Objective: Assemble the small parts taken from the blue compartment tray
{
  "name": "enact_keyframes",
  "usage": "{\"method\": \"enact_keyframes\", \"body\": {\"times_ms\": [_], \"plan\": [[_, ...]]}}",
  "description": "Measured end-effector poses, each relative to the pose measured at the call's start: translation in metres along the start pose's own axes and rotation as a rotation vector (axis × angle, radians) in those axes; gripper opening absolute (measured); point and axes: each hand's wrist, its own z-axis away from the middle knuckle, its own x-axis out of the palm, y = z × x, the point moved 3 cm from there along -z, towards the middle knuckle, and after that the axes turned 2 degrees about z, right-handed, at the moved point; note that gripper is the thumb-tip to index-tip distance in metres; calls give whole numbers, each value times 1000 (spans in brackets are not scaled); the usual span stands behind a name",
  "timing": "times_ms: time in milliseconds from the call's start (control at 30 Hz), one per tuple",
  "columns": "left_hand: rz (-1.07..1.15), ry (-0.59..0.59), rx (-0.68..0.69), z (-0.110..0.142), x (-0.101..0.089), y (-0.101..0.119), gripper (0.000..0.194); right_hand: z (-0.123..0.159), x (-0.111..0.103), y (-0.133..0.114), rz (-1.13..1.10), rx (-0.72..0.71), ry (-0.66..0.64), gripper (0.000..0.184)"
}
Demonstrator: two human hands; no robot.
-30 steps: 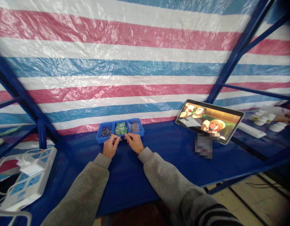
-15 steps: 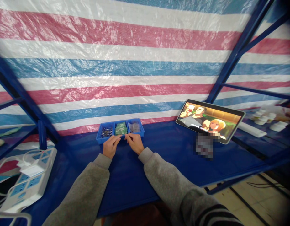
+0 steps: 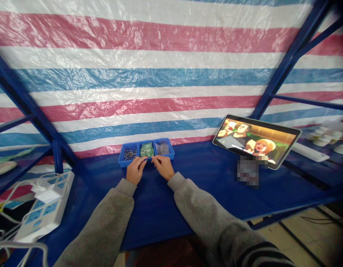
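Left hand [image 3: 135, 171] and right hand [image 3: 165, 167] meet fingertip to fingertip, pinching something too small to identify, just before the blue three-compartment plastic tray [image 3: 146, 150] on the blue tabletop [image 3: 204, 185]. Compartments hold metal pins, green pieces, grey parts; progress unclear.

A tablet [image 3: 257, 140] leans at the right, showing a cartoon. A white power strip [image 3: 45, 213] lies at the left. A striped tarp [image 3: 149, 74] hangs behind.
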Motion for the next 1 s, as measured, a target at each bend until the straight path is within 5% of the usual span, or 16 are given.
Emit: {"method": "enact_keyframes", "body": {"times_ms": [533,767,1000], "plan": [[188,-20,-160,0,-3,4,35,2,4,-3,-91,-90,-50,20],[238,-47,-173,2,0,4,37,2,9,-2,-82,-103,-122,20],[98,-2,-126,1,-1,-2,27,1,3,-1,-32,-56,-48,28]]}}
